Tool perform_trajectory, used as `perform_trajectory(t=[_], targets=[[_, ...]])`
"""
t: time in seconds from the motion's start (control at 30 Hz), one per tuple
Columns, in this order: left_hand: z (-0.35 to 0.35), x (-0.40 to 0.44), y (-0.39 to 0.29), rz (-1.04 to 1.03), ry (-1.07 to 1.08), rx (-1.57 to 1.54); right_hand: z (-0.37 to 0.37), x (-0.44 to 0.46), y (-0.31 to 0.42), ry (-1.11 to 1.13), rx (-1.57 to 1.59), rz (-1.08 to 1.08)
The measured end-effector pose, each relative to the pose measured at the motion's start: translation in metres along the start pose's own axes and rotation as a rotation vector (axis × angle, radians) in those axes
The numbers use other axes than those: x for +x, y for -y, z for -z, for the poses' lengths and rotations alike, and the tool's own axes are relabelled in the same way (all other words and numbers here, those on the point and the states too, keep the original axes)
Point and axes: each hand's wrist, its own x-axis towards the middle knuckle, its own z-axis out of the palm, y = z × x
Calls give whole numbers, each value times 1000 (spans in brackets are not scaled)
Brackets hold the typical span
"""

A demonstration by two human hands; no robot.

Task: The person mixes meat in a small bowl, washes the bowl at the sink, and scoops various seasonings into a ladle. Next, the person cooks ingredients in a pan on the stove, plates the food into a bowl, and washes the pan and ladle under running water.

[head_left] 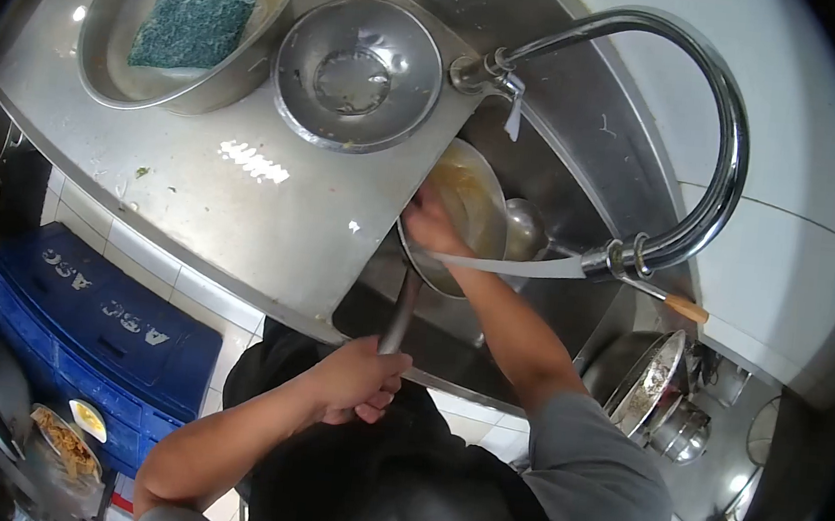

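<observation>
My left hand [361, 381] is closed round the metal handle [399, 314] of a pan [474, 196] that lies tilted in the sink. My right hand [428, 223] is at the pan's near left rim, over its inside; its fingers are blurred and partly hidden, so I cannot tell what they hold. Water [527, 267] streams from the curved faucet [726, 140] across my right wrist. Yellowish liquid or residue shows inside the pan. A round metal ladle [524, 229] lies just beyond the pan in the sink.
On the steel counter [191, 209] stand an empty-looking metal bowl [359, 74] and a large basin [113, 81] with a green scouring pad [194, 26]. A blue crate [89, 329] is below left. Stacked metal pans [642, 383] are at the right. The faucet arches over the sink.
</observation>
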Motion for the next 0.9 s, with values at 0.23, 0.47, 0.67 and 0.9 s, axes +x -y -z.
perform_trajectory(t=[0.23, 0.47, 0.67, 0.9], targets=[[-6, -3, 4, -9, -113, 57, 101, 30, -46, 442, -986, -139], [3, 2, 7, -67, 42, -168, 85, -68, -9, 799, -385, 70], [-9, -5, 1, -25, -95, -46, 75, 48, -55, 306, -512, 94], [0, 1, 7, -55, 14, -188, 99, -58, -42, 794, -527, -75]])
